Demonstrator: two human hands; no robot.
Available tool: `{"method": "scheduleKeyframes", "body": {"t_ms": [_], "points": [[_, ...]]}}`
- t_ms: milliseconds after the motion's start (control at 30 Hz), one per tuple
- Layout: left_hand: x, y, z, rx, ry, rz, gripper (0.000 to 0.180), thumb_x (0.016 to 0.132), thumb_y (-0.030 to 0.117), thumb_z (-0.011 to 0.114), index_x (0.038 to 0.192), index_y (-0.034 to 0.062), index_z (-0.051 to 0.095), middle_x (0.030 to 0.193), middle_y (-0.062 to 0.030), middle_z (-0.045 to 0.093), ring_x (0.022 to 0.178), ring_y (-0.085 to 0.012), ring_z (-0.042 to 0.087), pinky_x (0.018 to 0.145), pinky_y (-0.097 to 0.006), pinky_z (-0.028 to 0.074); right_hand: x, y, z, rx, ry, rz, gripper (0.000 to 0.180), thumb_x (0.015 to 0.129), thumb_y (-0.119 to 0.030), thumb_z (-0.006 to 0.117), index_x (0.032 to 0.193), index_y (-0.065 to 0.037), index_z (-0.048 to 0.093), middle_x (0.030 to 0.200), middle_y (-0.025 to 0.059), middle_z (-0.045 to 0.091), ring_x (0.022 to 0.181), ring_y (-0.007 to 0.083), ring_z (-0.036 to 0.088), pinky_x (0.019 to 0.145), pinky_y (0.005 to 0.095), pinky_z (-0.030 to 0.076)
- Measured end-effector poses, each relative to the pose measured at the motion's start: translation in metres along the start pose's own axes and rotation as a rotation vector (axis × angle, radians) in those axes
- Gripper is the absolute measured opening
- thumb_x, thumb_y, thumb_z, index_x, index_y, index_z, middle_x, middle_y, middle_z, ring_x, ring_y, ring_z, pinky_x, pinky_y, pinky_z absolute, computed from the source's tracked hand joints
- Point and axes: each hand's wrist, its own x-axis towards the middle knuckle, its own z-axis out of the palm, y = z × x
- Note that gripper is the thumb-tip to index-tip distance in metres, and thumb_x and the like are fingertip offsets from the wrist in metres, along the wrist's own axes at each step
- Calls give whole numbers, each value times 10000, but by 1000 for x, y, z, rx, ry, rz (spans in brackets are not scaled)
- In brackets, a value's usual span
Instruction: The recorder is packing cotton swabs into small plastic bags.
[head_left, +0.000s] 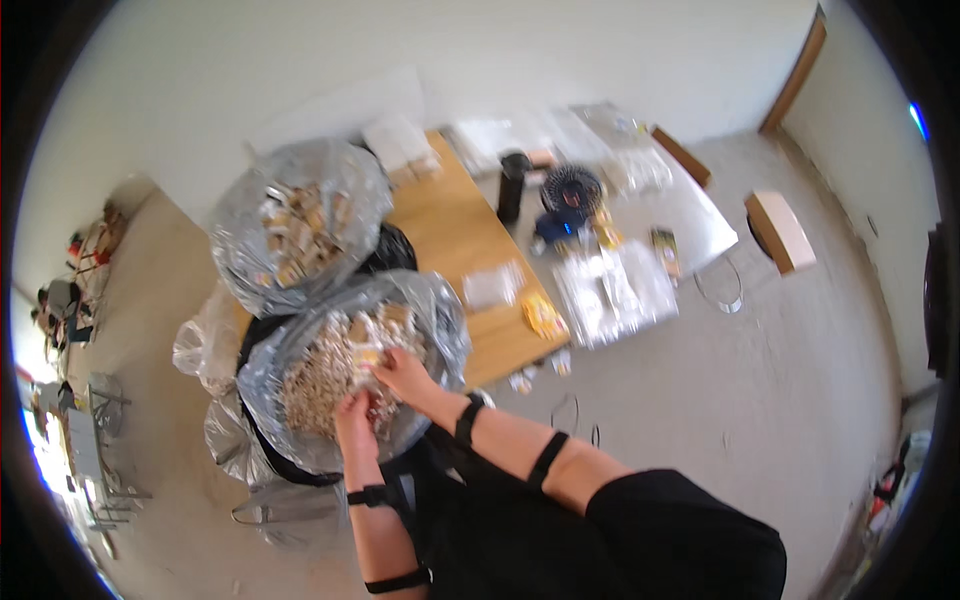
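Observation:
Both hands are over a large clear plastic bag (447, 325) that lies spread wide, full of small beige and brown pieces (318, 385). Between the fingertips of my right hand (405, 377) is a small clear packet (367, 357) with a pale yellow patch. Just below it, my left hand (355, 418) is closed low over the loose pieces; whatever its fingers pinch is too small to make out. Several filled packets (395, 318) seem to lie at the far side of the same bag.
Behind it stands another clear bag (235, 225) holding filled packets. To the right, a wooden table (450, 225) carries a small bag stack (492, 286) and a yellow packet (543, 315). A pale table (690, 215) beyond holds a black fan (571, 192), a dark bottle (513, 185) and clear bags (615, 290).

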Motion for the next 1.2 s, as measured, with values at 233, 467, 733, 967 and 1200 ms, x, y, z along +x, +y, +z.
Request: {"method": "scheduleKeyframes", "body": {"t_ms": [233, 467, 733, 967, 1200], "points": [[-5, 15, 15, 113, 131, 211, 111, 889, 146, 597, 808, 71, 603, 661, 21, 549, 578, -49, 478, 512, -193, 356, -43, -29, 4, -183, 435, -484, 276, 734, -85, 624, 983, 5, 545, 905, 188, 558, 947, 381, 523, 793, 434, 437], [-8, 15, 4, 270, 95, 310, 233, 906, 166, 601, 703, 90, 518, 629, 67, 437, 577, -24, 329, 510, -206, 248, -62, -43, 3, -84, 154, -633, 161, 670, -57, 606, 800, 0, 529, 826, 167, 572, 853, 369, 541, 748, 427, 428], [-18, 23, 15, 556, 112, 367, 271, 919, 198, 592, 709, 50, 506, 648, 43, 479, 617, -55, 390, 562, -214, 330, -65, -51, -25, -166, 7, -659, 190, 678, -79, 618, 804, 6, 503, 766, 172, 579, 774, 384, 567, 667, 457, 448], [-19, 33, 24, 841, 82, 524, 270, 913, 202, 590, 745, 0, 529, 646, -19, 521, 599, -90, 429, 555, -259, 382, -58, -49, -15, -243, 181, -715, 244, 674, -70, 616, 860, 1, 475, 816, 164, 569, 807, 363, 566, 699, 431, 454], [-15, 35, 4, 999, 69, 504, 195, 848, 114, 611, 739, -29, 536, 650, -93, 568, 580, -173, 515, 558, -327, 411, -47, -39, -13, -372, 224, -688, 311, 674, -53, 616, 950, 3, 485, 879, 156, 542, 869, 344, 540, 738, 407, 454]]}}
